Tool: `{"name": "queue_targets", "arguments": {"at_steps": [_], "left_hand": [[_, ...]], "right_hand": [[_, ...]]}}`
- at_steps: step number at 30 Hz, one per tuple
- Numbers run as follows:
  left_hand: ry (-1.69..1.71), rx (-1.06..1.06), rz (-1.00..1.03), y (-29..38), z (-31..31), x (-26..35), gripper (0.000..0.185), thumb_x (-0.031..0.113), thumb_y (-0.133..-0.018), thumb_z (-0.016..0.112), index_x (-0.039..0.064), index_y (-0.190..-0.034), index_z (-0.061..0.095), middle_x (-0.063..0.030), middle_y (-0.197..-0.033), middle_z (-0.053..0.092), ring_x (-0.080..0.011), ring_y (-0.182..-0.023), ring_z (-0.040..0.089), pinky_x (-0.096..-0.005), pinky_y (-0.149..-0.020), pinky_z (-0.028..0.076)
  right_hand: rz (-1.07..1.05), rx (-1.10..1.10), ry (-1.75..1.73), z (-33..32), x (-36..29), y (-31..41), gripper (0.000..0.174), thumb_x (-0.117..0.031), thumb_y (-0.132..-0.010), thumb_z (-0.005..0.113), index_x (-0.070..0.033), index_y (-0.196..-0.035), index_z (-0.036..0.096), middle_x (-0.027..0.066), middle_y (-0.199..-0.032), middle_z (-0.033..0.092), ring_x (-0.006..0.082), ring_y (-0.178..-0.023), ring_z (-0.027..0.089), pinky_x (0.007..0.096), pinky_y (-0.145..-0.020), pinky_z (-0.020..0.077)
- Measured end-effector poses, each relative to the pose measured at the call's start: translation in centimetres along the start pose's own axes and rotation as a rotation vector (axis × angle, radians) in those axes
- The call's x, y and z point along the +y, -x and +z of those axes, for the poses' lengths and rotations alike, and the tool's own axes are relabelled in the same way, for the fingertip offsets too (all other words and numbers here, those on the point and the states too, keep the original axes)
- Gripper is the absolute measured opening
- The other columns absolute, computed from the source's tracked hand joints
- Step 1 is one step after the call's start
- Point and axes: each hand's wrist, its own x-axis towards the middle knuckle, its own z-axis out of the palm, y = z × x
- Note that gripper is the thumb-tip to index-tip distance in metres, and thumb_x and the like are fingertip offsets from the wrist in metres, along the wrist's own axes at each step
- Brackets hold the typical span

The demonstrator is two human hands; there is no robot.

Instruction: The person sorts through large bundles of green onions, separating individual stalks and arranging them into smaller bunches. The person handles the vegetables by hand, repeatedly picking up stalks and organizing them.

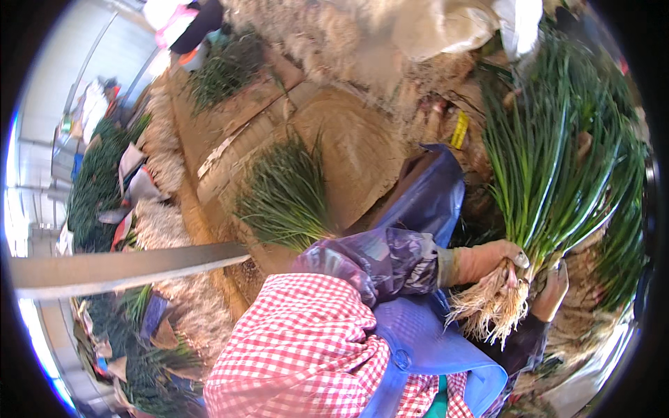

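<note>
My left hand [483, 262], below a purple patterned sleeve, grips a bunch of spring onions [543, 172] near the bulbs. Pale stringy roots [494, 305] hang beneath its fingers, and the long green leaves fan up and away. On the other side of the bunch, my right hand [552, 292] has its fingers at the white base of a stalk; its palm is turned partly out of sight. A blue apron [434, 339] lies under my forearms. Both hands look dusty or thinly gloved.
More spring onions [290, 196] lie on brown sheeting [350, 136] beside me. Root-side-out piles [313, 42] rise behind it, with a yellow strip [460, 129] nearby. A pale beam [130, 266] crosses at left, near further onion stacks [96, 188]. Someone's dark sleeve [201, 26] shows top left.
</note>
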Motion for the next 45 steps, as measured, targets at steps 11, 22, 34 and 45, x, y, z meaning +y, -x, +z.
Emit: {"name": "queue_targets", "arguments": {"at_steps": [11, 22, 34, 45], "left_hand": [[0.065, 0.031, 0.073, 2.3, 0.7, 0.5, 0.028, 0.019, -0.082, 0.060, -0.005, -0.097, 0.063, -0.0089, -0.070, 0.063, -0.0168, -0.055, 0.059, -0.0275, -0.057, 0.052], [-0.051, -0.177, 0.096, 2.0, 7.0, 1.8, 0.057, 0.033, -0.078, 0.065, 0.002, -0.124, 0.052, -0.0092, -0.113, 0.055, -0.0219, -0.101, 0.051, -0.0368, -0.095, 0.043], [-0.201, -0.072, 0.161, 0.5, 6.3, 1.2, 0.052, 0.035, -0.085, 0.060, 0.003, -0.126, 0.053, -0.0088, -0.111, 0.060, -0.0245, -0.103, 0.057, -0.0411, -0.090, 0.051], [-0.165, 0.010, 0.143, 0.8, 6.8, 0.6, 0.051, 0.033, -0.081, 0.061, 0.004, -0.122, 0.056, -0.0091, -0.112, 0.062, -0.0251, -0.108, 0.057, -0.0406, -0.100, 0.044]], "right_hand": [[0.113, 0.004, 0.671, -10.5, 13.7, -3.5, 0.043, -0.028, -0.094, 0.058, 0.004, -0.122, 0.061, 0.0237, -0.117, 0.066, 0.0323, -0.090, 0.068, 0.0423, -0.075, 0.0516], [0.140, 0.113, 0.787, -7.1, 3.2, 0.1, 0.034, -0.042, -0.086, 0.064, -0.010, -0.096, 0.070, 0.0198, -0.082, 0.067, 0.0370, -0.081, 0.067, 0.0444, -0.071, 0.0524], [0.286, 0.419, 0.185, -13.6, -0.6, -6.8, 0.037, -0.041, -0.080, 0.067, -0.008, -0.094, 0.072, 0.0147, -0.084, 0.071, 0.0319, -0.078, 0.069, 0.0402, -0.074, 0.0551], [0.599, 0.646, 0.635, -17.0, 0.9, -7.1, 0.047, -0.053, -0.080, 0.069, -0.007, -0.088, 0.071, 0.0131, -0.087, 0.072, 0.0274, -0.082, 0.070, 0.0391, -0.079, 0.0545]]}}
